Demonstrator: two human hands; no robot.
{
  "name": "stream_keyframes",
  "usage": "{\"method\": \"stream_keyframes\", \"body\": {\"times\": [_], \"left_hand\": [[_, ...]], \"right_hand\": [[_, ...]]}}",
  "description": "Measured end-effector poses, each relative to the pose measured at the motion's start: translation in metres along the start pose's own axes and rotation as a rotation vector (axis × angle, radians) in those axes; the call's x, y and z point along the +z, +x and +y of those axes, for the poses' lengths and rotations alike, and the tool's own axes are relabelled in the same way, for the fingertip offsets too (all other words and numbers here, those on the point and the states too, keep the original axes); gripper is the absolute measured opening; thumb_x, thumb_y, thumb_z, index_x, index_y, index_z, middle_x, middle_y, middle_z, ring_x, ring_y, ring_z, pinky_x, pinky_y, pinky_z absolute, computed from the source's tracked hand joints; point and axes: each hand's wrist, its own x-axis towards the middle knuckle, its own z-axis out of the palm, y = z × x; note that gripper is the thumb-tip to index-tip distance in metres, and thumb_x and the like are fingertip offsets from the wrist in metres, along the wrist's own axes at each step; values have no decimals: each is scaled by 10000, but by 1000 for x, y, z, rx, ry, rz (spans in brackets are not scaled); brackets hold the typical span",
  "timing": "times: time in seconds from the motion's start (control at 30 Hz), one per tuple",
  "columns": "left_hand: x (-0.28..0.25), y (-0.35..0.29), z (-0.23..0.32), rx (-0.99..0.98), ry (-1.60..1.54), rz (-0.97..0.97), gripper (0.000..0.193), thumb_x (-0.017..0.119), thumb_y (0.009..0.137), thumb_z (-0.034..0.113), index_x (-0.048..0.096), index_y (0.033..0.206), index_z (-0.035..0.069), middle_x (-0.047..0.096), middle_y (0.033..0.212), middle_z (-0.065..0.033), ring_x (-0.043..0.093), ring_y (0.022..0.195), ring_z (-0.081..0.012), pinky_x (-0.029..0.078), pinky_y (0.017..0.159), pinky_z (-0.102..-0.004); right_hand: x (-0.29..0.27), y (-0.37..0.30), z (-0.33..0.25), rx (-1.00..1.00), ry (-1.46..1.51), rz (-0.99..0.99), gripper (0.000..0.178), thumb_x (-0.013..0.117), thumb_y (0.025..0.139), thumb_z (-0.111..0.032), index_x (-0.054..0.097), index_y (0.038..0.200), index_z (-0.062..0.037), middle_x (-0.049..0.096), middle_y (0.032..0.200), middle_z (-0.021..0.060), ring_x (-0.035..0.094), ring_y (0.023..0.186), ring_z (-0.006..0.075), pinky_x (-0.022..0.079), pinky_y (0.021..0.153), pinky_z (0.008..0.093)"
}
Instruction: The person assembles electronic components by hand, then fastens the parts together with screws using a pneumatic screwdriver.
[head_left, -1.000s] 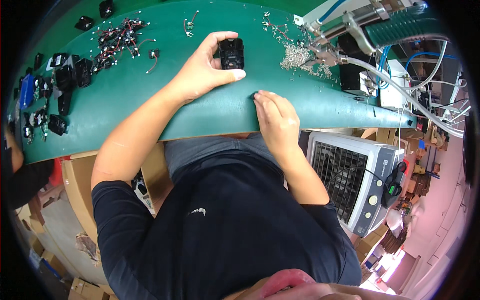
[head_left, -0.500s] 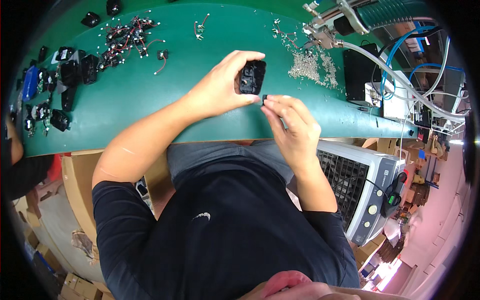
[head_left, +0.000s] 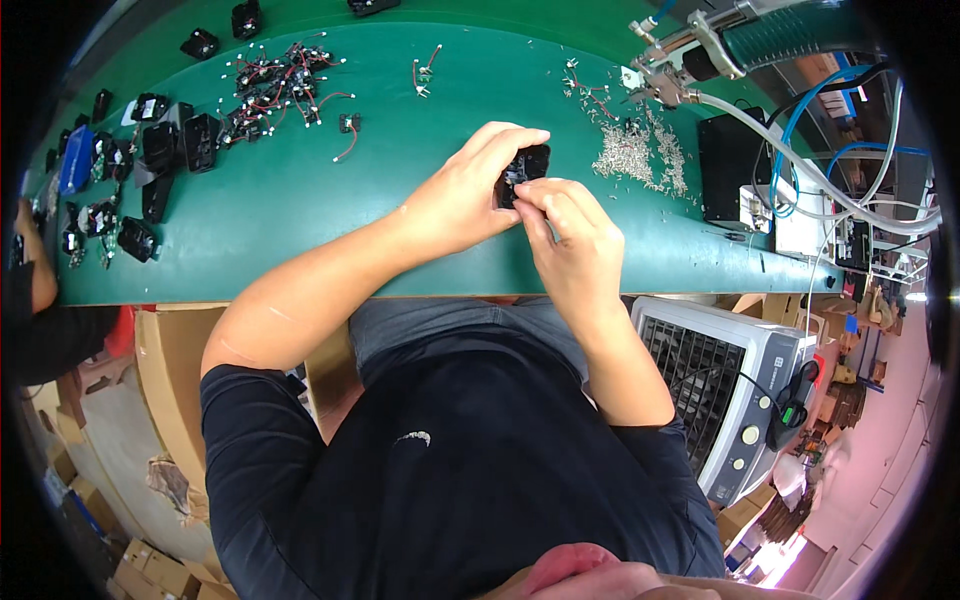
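The right hand (head_left: 580, 230) has moved up to the black housing (head_left: 530, 160); its fingertips now touch the housing's open side.
The left hand's (head_left: 465, 200) grip is grasping this housing above the tabletop (head_left: 220, 240), inward from the near edge; whether the right grip is closed on something, I cannot tell; wired parts (head_left: 275, 85) lie toward the far left corner, small silver pieces (head_left: 622, 152) toward the right end.

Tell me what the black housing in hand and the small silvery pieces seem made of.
Black housing: probably moulded plastic, semi-gloss, by its dark colour and faint highlights.

Small silvery pieces: possibly metal, bright, by their pale glints; too tiny for certainty.
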Motion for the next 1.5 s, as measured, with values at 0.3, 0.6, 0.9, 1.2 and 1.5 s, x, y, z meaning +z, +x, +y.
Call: {"method": "stream_keyframes", "body": {"times": [0.3,0.6,0.9,1.2,1.5], "left_hand": [[2,2,0,81,114,67,779,802,752,-22,496,1455,119,544,1347,-147,644,1108,-338,601,833,-366],[-4,2,7,71,328,64,769,861,672,70,551,1375,42,646,1244,-144,616,1153,-364,536,977,-431],[-8,9,-2,263,277,159,683,852,628,28,612,1268,29,661,1193,-139,606,1095,-360,538,937,-445],[-15,3,-6,164,295,152,821,914,662,172,530,1382,86,583,1295,-121,567,1200,-335,425,1014,-450],[-12,2,-11,96,316,44,630,913,728,335,603,1229,111,614,1241,-95,584,1194,-283,382,1017,-407]], "right_hand": [[5,8,2,11,-54,-9,196,746,800,31,696,980,-29,713,963,101,700,855,277,578,759,378],[-3,14,6,5,-146,-91,338,748,763,23,715,1086,-70,715,935,53,625,938,300,503,854,421],[6,19,2,-86,-312,-19,280,750,780,-67,720,1056,-104,694,874,1,603,910,234,435,794,401],[-83,72,-22,-391,-299,171,456,799,788,-36,667,1225,-32,671,1222,88,614,1102,271,504,938,403],[-86,189,-26,51,448,679,598,548,1034,-549,522,1239,13,633,956,90,621,781,177,533,730,323]]}}
